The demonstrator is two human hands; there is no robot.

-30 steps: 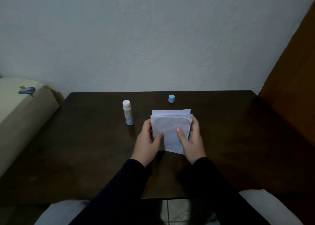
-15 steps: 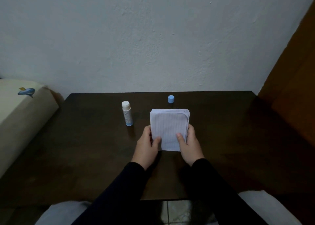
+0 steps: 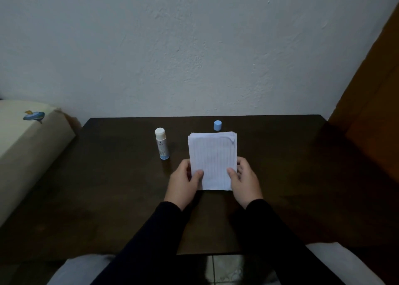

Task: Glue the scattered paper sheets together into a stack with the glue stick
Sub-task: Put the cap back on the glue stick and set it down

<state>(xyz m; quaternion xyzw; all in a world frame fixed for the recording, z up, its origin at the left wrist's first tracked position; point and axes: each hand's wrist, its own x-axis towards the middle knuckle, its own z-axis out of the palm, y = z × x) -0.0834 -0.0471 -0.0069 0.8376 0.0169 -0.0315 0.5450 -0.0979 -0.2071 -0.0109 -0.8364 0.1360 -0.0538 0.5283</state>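
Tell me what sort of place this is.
Probably a room in a home, not a workshop: a dark wooden table pushed against a plain plastered wall, a cream cushion or mattress edge at the left, and a wooden door or cabinet at the right.

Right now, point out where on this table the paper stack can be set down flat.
Bare wood lies right of the paper stack, out toward the table edge by the orange-brown panel, and on the near-left below the glue stick. It is crowded at the far middle, between glue stick and blue cap. The left hand and right hand grip the stack's sides.
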